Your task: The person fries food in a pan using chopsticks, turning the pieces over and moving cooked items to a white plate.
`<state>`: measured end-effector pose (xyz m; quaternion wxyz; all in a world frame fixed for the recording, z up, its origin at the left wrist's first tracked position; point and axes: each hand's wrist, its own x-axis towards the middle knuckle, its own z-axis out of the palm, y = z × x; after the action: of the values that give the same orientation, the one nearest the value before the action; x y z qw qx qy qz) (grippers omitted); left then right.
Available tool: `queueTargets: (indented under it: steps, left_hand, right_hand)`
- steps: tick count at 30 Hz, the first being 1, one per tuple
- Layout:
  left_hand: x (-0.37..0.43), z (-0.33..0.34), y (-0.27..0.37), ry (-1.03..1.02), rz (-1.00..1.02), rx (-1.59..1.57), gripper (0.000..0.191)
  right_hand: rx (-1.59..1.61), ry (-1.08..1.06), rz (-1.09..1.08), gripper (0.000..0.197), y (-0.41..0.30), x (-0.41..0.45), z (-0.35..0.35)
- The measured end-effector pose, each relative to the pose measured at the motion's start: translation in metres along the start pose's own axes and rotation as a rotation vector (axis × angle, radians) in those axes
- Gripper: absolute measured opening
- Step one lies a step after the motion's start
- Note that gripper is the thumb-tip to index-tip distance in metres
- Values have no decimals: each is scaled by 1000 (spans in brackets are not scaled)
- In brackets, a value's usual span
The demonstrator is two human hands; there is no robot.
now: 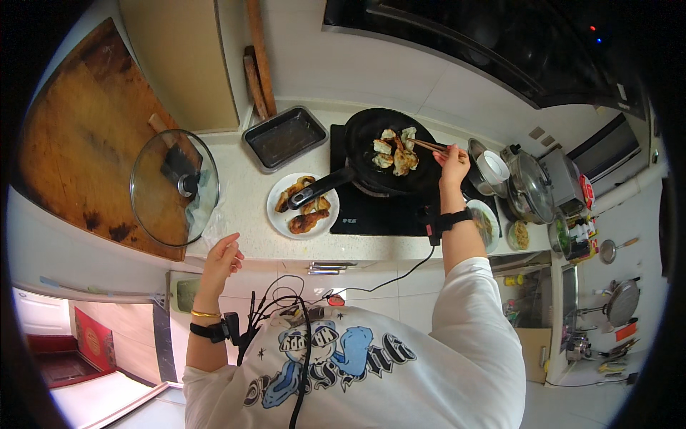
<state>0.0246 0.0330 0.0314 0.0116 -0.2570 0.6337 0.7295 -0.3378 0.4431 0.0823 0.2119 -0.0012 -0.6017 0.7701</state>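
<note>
My right hand (453, 162) holds a pair of wooden chopsticks (429, 145), their tips at a pale dumpling (408, 135) in a black frying pan (358, 128). Several browned dumplings (404, 161) lie near the middle of the pan, which stands on a black induction hob (386, 220). The pan's handle (321, 187) reaches left over a white plate (276, 222) with browned food pieces (308, 221). My left hand (226, 256) is empty, its fingers loosely bent and apart, in front of the counter's edge near a glass lid (161, 214).
An empty-looking dark metal tray (284, 138) sits behind the plate. The glass lid leans over a wooden board (80, 145) at left. Right of the hob are a white bowl (493, 167), a steel pot with a glass lid (529, 185) and a covered plate (482, 225). Cables hang before my shirt.
</note>
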Motion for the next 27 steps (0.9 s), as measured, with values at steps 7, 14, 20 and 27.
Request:
queueTargets:
  steps: [7, 14, 20, 27]
  left_hand:
    - [1, -5, 15, 0, 100, -13, 34]
    - [-4, 0, 16, -4, 104, -2, 33]
    - [-16, -4, 14, 35, 102, 12, 32]
    - [-30, -25, 18, 119, 155, -39, 32]
  right_hand:
    - [-128, -227, 47, 19, -3, -11, -2]
    - [-535, -217, -186, 23, 49, -14, 26]
    - [-333, -133, -198, 20, 37, -7, 20]
    - [43, -173, 143, 24, -45, -40, -16]
